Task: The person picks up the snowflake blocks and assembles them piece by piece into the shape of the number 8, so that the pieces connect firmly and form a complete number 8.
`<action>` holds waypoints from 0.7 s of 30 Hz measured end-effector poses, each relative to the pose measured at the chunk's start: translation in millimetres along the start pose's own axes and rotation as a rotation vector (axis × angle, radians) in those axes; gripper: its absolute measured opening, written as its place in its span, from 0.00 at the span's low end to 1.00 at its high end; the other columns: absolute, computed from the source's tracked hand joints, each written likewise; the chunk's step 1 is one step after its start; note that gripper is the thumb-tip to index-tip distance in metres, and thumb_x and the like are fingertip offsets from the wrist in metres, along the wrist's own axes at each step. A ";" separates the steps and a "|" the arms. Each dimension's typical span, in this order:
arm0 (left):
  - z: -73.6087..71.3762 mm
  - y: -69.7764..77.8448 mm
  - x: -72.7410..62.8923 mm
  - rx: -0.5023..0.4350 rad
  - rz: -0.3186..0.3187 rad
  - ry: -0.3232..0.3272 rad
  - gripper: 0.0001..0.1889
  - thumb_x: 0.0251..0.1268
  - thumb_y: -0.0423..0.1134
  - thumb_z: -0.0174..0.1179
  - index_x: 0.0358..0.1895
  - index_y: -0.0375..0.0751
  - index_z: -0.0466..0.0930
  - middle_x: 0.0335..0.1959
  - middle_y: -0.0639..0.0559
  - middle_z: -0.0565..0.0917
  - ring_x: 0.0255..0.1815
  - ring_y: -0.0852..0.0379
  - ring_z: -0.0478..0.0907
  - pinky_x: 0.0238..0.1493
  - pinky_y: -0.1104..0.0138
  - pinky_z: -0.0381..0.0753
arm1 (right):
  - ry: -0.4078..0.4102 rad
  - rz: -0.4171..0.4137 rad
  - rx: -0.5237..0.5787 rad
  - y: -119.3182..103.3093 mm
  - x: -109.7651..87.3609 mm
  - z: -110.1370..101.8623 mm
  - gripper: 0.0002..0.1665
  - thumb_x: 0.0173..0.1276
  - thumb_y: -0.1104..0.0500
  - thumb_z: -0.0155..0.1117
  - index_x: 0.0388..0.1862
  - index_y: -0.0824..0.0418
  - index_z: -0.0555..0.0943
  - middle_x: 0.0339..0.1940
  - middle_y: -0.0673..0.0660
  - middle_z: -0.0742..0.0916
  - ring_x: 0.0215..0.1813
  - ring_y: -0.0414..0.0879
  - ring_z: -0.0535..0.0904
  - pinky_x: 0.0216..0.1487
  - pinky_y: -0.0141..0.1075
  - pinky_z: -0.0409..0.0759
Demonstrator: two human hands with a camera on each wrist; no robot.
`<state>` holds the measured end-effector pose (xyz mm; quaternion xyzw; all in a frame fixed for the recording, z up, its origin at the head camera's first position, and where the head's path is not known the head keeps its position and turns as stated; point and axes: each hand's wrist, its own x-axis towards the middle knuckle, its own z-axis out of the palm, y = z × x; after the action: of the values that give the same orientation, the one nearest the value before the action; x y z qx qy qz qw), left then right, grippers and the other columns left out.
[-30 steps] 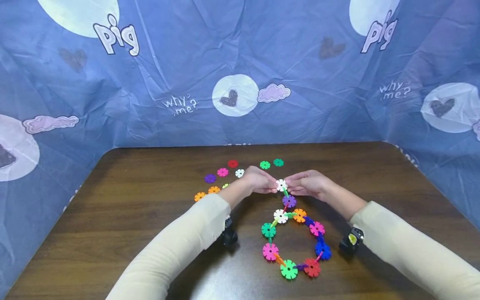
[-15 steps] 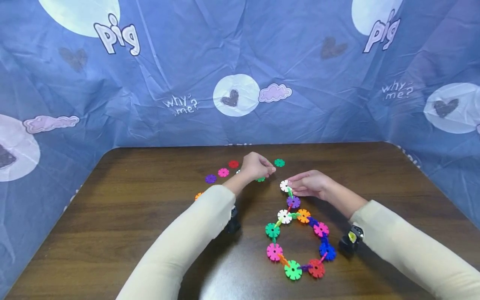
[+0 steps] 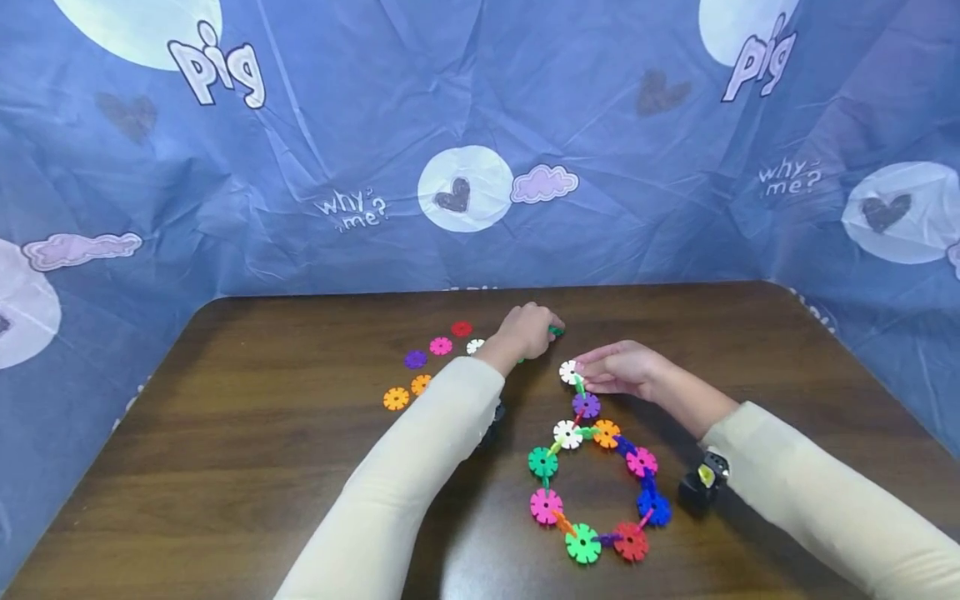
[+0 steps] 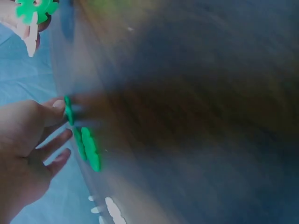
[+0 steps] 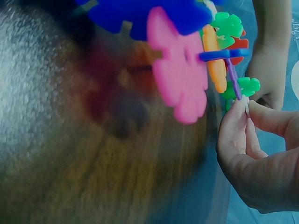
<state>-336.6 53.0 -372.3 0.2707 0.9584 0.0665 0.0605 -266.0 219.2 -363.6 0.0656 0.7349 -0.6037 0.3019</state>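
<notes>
Over by the far edge of the tabletop (image 3: 247, 450), the left hand (image 3: 527, 332) pinches a green disc (image 3: 556, 331). The right hand (image 3: 628, 367) pinches a white disc (image 3: 567, 372), the end of a colourful chain (image 3: 587, 406) looping toward the near edge; 2 orange discs (image 3: 396, 398) lie nearer the left edge.

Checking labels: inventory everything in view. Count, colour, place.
Table: one, brown, beneath.
Sheet: one, blue, background.
Ring discs: eight, mixed, right of centre.
Connectors: several, mixed, between them.
Link disc: one, purple, beyond ring discs.
End disc: one, white, beyond that.
Loose discs: six, red, pink, purple, white, two orange, left of end disc.
Green disc: one, green, right of loose discs; others part-hidden.
Wrist cameras: two, black, wrists.
Sleeves: two, cream, forearms.
Left hand: one, at green disc.
Right hand: one, pinching end disc.
</notes>
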 end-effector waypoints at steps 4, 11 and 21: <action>-0.8 -3.2 -5.1 -0.041 0.052 0.049 0.11 0.65 0.38 0.62 0.49 0.52 0.86 0.51 0.58 0.86 0.57 0.57 0.79 0.60 0.66 0.77 | 0.004 -0.004 -0.006 -2.6 -0.9 -0.5 0.28 0.71 0.65 0.55 0.66 0.77 0.64 0.26 0.46 0.85 0.30 0.34 0.81 0.40 0.25 0.83; -3.9 -2.0 -17.3 -0.136 0.116 -0.034 0.13 0.58 0.36 0.68 0.46 0.42 0.84 0.46 0.51 0.87 0.50 0.57 0.82 0.54 0.67 0.80 | -0.006 0.009 0.009 -0.4 -0.6 0.6 0.27 0.71 0.66 0.55 0.65 0.77 0.65 0.26 0.46 0.86 0.30 0.35 0.82 0.40 0.26 0.84; -8.2 -1.9 -37.1 -0.197 0.090 -0.011 0.11 0.48 0.37 0.74 0.36 0.43 0.85 0.35 0.51 0.87 0.37 0.60 0.80 0.41 0.71 0.78 | 0.005 -0.007 -0.019 0.7 1.5 5.2 0.28 0.72 0.65 0.53 0.66 0.79 0.63 0.26 0.45 0.84 0.30 0.32 0.81 0.40 0.25 0.84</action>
<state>-307.4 31.1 -361.6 0.3068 0.9337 0.1618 0.0892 -265.1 214.2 -365.4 0.0619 0.7417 -0.5974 0.2986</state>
